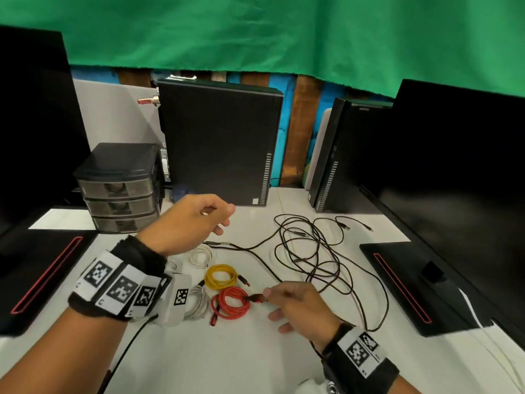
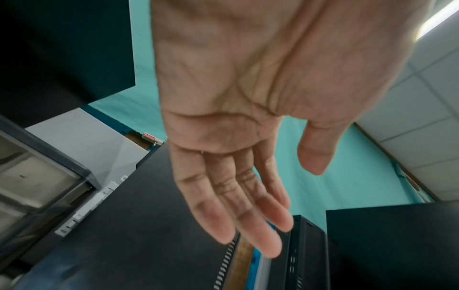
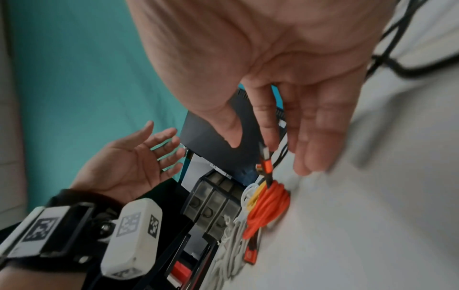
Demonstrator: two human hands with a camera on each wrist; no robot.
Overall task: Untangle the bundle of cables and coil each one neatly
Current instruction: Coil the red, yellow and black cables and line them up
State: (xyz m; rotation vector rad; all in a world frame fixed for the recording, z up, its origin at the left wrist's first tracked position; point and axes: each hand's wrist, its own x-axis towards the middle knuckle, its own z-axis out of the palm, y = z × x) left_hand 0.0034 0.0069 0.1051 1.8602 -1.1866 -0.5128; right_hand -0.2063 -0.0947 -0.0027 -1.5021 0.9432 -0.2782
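A red coiled cable (image 1: 230, 304) lies on the white table (image 1: 227, 359), with a yellow coil (image 1: 221, 276) and a white coil (image 1: 200, 255) behind it. A second white coil (image 1: 196, 305) is partly hidden by my left wrist. My right hand (image 1: 268, 304) hovers low just right of the red coil. Its fingers are straight, and the index finger touches the red cable's plug (image 3: 264, 155) while the thumb stands apart. My left hand (image 1: 224, 220) hangs open above the table and holds nothing (image 2: 285, 206). A loose black cable (image 1: 312, 251) sprawls in tangled loops to the right.
A grey drawer unit (image 1: 119, 189) and a black computer tower (image 1: 221, 143) stand at the back, with a second tower (image 1: 332, 160) to the right. Black monitors on stands (image 1: 42, 268) (image 1: 412, 282) flank both sides. A green cloth hangs behind.
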